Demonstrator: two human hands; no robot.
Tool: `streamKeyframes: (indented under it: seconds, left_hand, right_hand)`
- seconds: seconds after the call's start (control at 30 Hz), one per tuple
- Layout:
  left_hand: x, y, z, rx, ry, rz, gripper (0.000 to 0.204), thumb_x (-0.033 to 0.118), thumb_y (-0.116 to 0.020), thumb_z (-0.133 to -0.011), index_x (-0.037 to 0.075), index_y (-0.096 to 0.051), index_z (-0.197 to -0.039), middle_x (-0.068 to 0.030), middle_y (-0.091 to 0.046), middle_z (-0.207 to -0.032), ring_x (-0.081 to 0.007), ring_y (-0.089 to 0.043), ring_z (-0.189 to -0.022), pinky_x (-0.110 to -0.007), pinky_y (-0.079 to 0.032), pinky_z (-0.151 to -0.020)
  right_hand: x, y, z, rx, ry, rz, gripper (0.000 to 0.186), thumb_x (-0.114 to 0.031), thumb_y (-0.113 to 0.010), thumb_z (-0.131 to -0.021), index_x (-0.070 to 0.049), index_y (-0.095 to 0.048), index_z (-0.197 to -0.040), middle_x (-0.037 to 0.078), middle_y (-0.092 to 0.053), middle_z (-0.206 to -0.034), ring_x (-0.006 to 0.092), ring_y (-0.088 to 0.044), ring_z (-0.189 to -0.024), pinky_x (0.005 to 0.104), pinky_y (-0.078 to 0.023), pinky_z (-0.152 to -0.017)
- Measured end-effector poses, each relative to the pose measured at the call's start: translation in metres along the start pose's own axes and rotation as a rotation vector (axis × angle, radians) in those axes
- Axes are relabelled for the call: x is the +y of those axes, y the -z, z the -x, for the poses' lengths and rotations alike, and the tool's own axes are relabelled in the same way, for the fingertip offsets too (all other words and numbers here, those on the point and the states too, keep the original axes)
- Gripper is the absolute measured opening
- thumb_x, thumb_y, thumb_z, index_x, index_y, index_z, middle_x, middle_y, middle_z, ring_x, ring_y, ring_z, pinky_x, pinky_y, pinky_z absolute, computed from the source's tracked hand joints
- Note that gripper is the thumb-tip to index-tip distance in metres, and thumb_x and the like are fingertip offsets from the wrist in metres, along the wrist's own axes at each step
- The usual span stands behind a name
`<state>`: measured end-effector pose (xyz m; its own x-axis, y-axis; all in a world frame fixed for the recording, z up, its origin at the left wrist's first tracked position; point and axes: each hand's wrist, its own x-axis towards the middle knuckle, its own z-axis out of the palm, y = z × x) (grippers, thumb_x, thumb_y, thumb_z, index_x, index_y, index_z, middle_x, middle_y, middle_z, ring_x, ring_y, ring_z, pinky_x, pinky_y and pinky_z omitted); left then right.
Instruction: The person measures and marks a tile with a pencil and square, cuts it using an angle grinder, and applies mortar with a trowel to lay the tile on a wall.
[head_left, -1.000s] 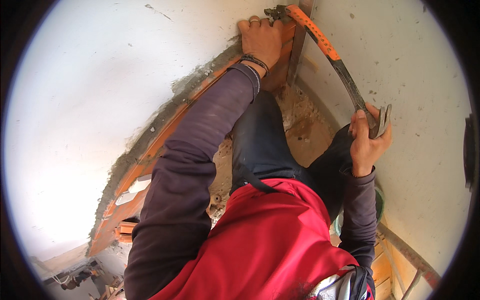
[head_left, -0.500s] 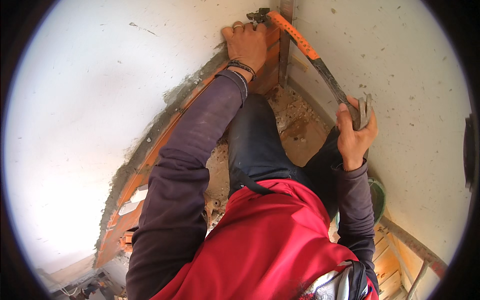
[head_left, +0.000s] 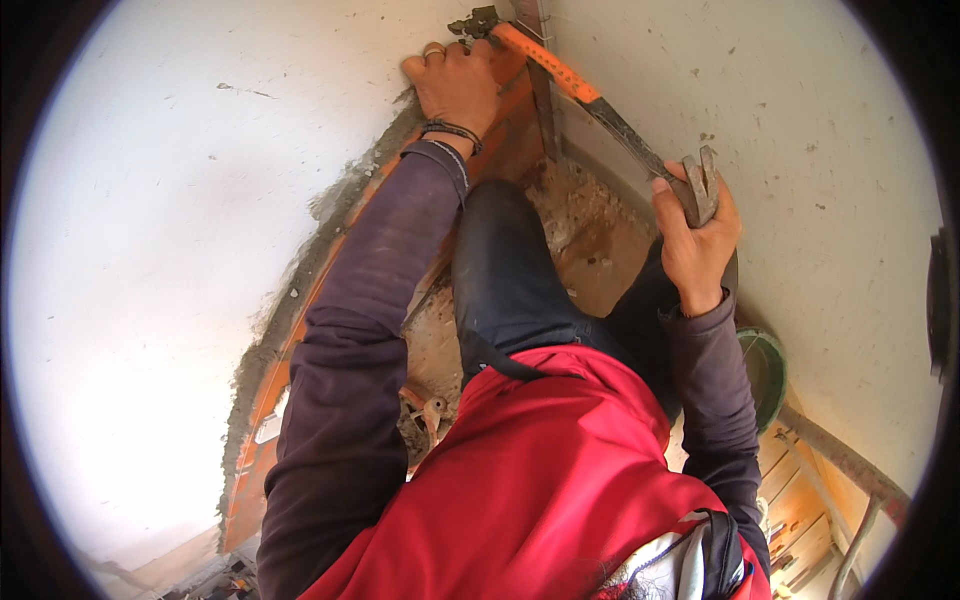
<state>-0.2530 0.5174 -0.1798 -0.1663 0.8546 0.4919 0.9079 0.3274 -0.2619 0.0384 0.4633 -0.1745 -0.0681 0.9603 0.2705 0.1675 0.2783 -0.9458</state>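
Note:
My right hand is closed around the head end of a claw hammer, its metal claw sticking up past my fingers. The hammer's orange and black handle slants up toward the corner. Its butt end lies close to a clump of wet mortar. At the top of an orange-red brick strip, my left hand bends its fingers against the white wall's lower edge. Those fingertips are hidden, so what they grip cannot be made out. A ragged grey mortar band runs between brick and wall.
White walls meet at a corner with a dark upright bar. Rubble and dirt cover the floor around my knees. By my right forearm stands a green bucket. A rusty metal bar and wooden planks lie lower right.
The view has shifted slightly, so the corner, both hands and the hammer appear further left. My left hand stays at the brick's top and my right hand keeps its hold on the hammer.

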Motion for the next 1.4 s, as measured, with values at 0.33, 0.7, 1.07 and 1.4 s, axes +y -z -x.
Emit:
streamKeyframes:
  seconds: [0.33,0.7,1.07,1.4]
  left_hand:
    - [0.001,0.0,0.0,0.039,-0.008,0.02,0.033,0.034,-0.083,-0.068,0.024,-0.069,-0.096,-0.0027,-0.07,-0.093,-0.0251,-0.061,-0.097,-0.045,-0.032,-0.083]
    - [0.0,0.0,0.0,0.076,-0.027,0.019,0.034,0.035,-0.084,-0.066,0.024,-0.071,-0.095,-0.0025,-0.07,-0.092,-0.0246,-0.062,-0.095,-0.043,-0.034,-0.084]
    - [-0.01,0.001,0.003,0.117,-0.051,0.06,0.025,0.036,-0.082,-0.068,0.026,-0.075,-0.09,-0.0005,-0.071,-0.079,-0.0228,-0.063,-0.09,-0.039,-0.036,-0.082]
    - [-0.008,0.0,0.002,0.053,-0.025,0.062,0.025,0.035,-0.081,-0.069,0.026,-0.075,-0.091,0.0002,-0.072,-0.085,-0.0225,-0.062,-0.096,-0.041,-0.035,-0.083]
  right_hand:
    - [0.0,0.0,0.001,0.016,0.011,0.002,0.026,-0.015,-0.072,-0.081,0.002,-0.068,-0.099,0.011,-0.071,-0.082,0.0153,-0.065,-0.074,0.0284,-0.05,-0.072]
    - [0.007,-0.001,0.002,0.026,0.05,0.005,0.025,-0.015,-0.073,-0.08,0.002,-0.068,-0.097,0.01,-0.069,-0.078,0.012,-0.061,-0.069,0.0261,-0.049,-0.068]
    - [0.008,-0.003,0.006,0.038,0.045,-0.066,0.026,-0.017,-0.074,-0.08,0.001,-0.069,-0.098,0.008,-0.069,-0.077,0.0117,-0.062,-0.07,0.0267,-0.049,-0.069]
    - [0.007,0.0,0.005,0.033,0.032,-0.049,0.026,-0.019,-0.074,-0.08,-0.001,-0.07,-0.098,0.01,-0.071,-0.081,0.0171,-0.065,-0.072,0.0285,-0.05,-0.072]
